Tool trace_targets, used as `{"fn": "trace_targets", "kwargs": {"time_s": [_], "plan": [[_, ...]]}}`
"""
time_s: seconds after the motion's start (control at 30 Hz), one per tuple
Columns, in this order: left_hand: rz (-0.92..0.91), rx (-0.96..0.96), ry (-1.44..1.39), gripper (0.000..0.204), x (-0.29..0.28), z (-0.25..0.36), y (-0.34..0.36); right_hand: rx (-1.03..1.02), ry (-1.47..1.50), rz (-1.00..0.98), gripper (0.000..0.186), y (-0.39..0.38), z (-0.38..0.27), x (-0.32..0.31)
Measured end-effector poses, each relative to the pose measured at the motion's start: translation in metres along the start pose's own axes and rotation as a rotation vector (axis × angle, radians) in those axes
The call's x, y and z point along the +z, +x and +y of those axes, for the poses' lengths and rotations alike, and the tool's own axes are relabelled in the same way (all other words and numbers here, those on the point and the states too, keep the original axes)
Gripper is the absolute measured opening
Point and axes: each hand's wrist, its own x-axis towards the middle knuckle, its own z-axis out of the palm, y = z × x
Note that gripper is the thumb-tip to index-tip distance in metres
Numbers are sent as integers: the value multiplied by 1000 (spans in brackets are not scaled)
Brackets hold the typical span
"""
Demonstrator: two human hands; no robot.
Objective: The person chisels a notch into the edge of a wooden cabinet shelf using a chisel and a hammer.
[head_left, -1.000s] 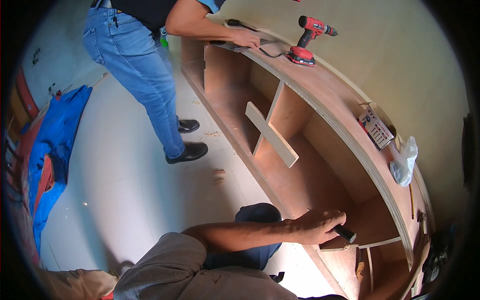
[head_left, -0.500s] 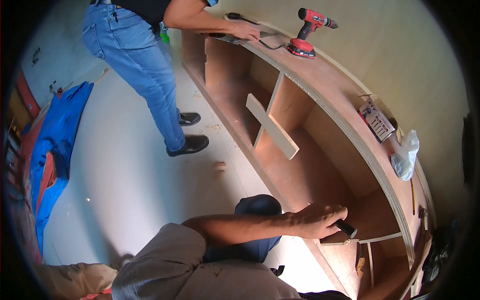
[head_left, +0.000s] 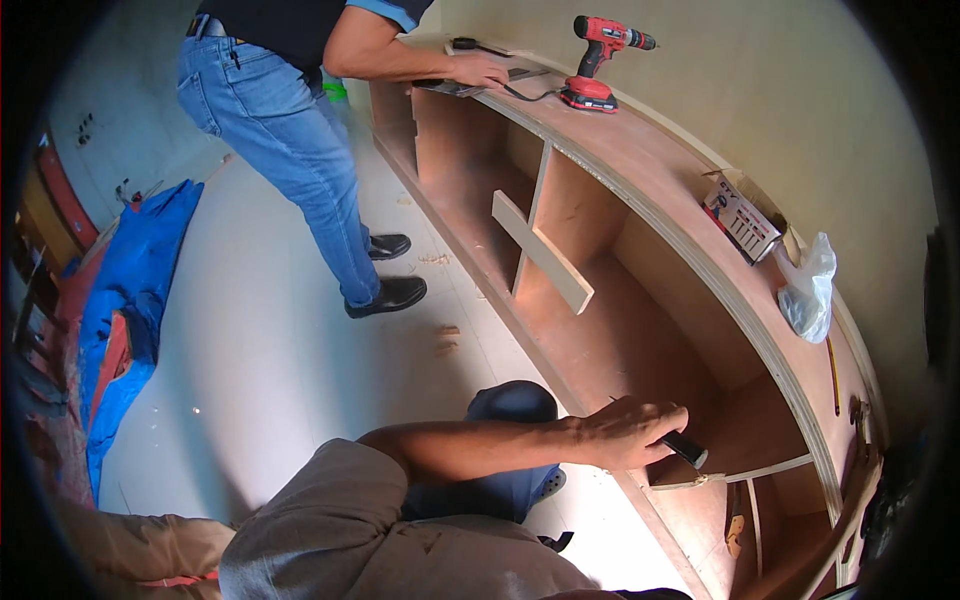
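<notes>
Gripping a black-handled tool [head_left: 686, 451], the left hand [head_left: 628, 432] is closed around it above the open cabinet [head_left: 650, 145], near a pale divider [head_left: 745, 472]. It should handle as light, stiff and perhaps slippery, best held by its thick handle. The right hand cannot be made out; its state cannot be told.

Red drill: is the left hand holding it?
No, the left hand grips a black handle, while the red drill stands on the cabinet top.
</notes>
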Motion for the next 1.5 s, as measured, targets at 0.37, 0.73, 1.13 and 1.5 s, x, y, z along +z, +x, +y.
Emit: {"fn": "trace_targets", "kwargs": {"time_s": [0.37, 0.73, 1.13, 1.5], "plan": [[-107, -85, 77, 29, 24, -2, 9, -103, 29, 214, 44, 0, 13, 21], [-122, -48, 113, 29, 50, 8, 21, -167, 69, 336, 50, -6, 33, 50], [-137, -97, 151, 26, 61, 0, 22, -199, 83, 418, 65, 0, 39, 67], [-134, -72, 125, 29, 55, -1, 20, -144, 119, 308, 59, 1, 35, 56]]}}
